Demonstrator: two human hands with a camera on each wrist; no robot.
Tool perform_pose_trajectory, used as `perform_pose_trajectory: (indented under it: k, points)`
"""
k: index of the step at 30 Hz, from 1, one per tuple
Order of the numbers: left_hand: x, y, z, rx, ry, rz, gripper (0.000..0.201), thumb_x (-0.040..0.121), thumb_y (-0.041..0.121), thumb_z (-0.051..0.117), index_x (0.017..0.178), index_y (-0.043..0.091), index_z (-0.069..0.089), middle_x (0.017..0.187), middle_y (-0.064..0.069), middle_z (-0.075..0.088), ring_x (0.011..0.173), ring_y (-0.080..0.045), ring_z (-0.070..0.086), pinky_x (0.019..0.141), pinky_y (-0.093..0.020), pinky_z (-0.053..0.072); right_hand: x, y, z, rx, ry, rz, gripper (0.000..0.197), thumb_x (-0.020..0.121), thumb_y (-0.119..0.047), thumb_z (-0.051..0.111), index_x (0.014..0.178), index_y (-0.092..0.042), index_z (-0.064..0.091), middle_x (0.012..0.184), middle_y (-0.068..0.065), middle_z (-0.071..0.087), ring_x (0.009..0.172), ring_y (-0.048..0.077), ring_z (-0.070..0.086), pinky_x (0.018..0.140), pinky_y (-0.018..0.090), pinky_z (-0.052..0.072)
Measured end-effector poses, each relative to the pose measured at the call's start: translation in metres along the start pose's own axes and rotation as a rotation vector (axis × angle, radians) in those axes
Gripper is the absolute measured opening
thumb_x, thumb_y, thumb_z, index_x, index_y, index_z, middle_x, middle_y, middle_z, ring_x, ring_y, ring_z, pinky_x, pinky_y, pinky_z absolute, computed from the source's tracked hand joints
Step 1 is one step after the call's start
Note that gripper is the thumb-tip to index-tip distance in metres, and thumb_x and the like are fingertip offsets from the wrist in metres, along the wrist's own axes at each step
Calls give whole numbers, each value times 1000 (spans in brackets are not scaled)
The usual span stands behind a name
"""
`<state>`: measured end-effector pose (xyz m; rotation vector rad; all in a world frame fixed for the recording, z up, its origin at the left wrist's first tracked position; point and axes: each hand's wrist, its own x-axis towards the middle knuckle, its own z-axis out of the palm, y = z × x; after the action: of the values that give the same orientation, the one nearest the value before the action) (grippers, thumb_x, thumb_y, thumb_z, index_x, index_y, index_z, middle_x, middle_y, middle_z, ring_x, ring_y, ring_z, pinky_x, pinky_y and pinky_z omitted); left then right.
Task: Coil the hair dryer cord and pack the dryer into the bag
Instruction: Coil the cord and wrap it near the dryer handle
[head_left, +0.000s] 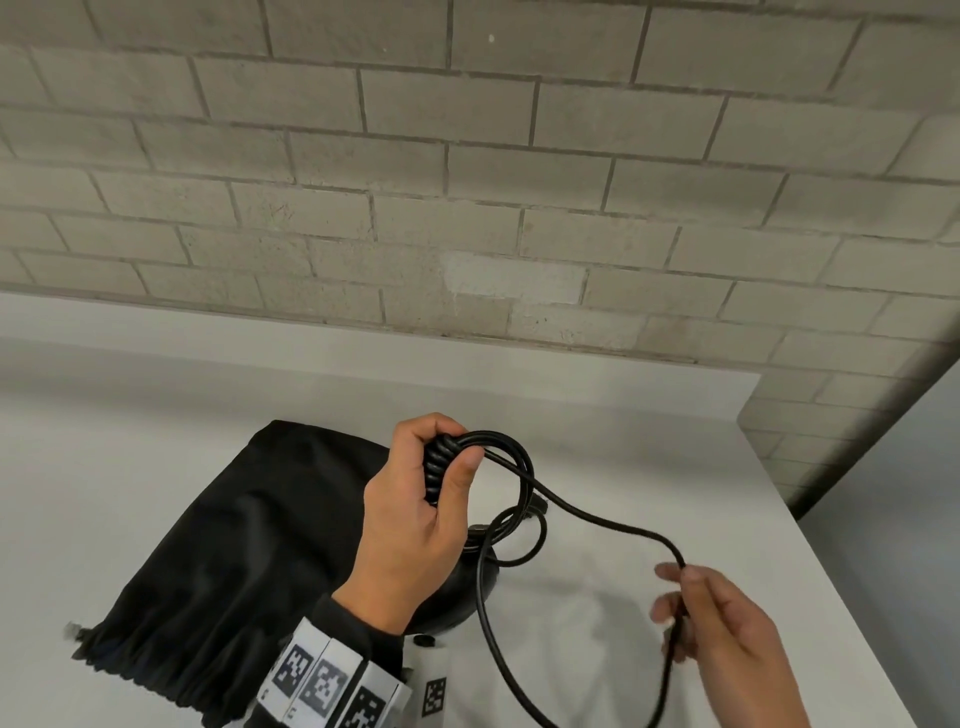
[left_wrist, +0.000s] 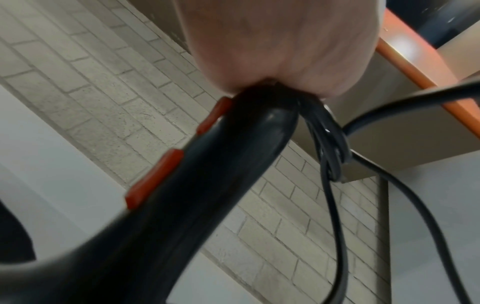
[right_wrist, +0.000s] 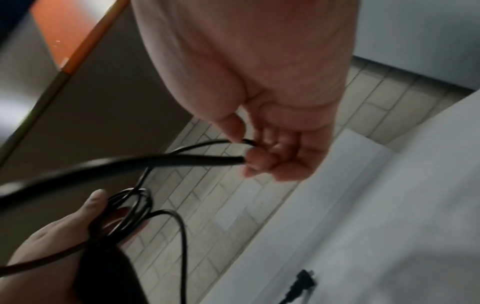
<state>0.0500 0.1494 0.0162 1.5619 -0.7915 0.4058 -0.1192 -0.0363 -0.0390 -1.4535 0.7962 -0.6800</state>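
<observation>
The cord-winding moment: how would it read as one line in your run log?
step: coiling cord | left hand: grips dryer handle and coils | right hand: pinches loose cord | bag: flat on table | plug: on table

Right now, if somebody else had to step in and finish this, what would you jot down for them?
Left hand: grips the dryer's handle together with a few cord loops.
Right hand: pinches the loose cord, forming the next loop.
Plug: lies on the white table.
Bag: black drawstring, flat on the table under the left hand.
Done: a few loops coiled.
Left: coil the remaining cord through to the plug, then pack the dryer into the bag.
</observation>
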Motion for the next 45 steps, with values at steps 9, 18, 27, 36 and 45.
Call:
perform_pose_trajectory:
  k: [9, 18, 27, 36, 45]
  points:
    - [-2, 2, 2, 26, 1, 9, 12, 92, 40, 54, 102, 38, 47, 91, 10, 63, 69, -9, 64, 60, -9, 46, -56, -49, 87, -212, -65, -457, 21, 75, -47, 64, 72, -28, 58, 65, -8, 60, 55, 9, 51, 53, 11, 39]
    - [-1, 3, 0, 35, 40, 27, 14, 92, 38, 53, 104, 36, 46, 96, 15, 62, 73, 2, 63, 63, -4, 44, -61, -38, 106, 159, -720, 21, 28, 85, -28, 63, 104, -6, 62, 68, 5, 69, 65, 14, 61, 68, 23, 50]
    - [4, 1, -4, 31, 33, 33, 14, 92, 35, 53, 103, 37, 46, 91, 28, 62, 73, 5, 62, 64, -3, 43, -36, -15, 13, -403, -771, -197, 23, 81, -63, 56, 94, -47, 67, 73, -15, 66, 71, -1, 58, 77, 10, 43]
    - [12, -8, -11, 73, 93, -11, 17, 94, 27, 60, 106, 21, 49, 83, 19, 62, 78, 6, 62, 66, -3, 44, -24, 29, -59, -667, -525, 40, 45, 90, -2, 62, 81, -44, 75, 86, -18, 75, 86, -5, 68, 95, 8, 39]
    - [4, 2, 2, 27, 0, 5, 13, 92, 40, 54, 103, 38, 47, 91, 15, 63, 69, -4, 63, 62, -6, 44, -34, -38, 52, -275, -522, -153, 39, 75, -48, 63, 109, -30, 63, 103, -19, 72, 103, -3, 64, 91, 13, 47]
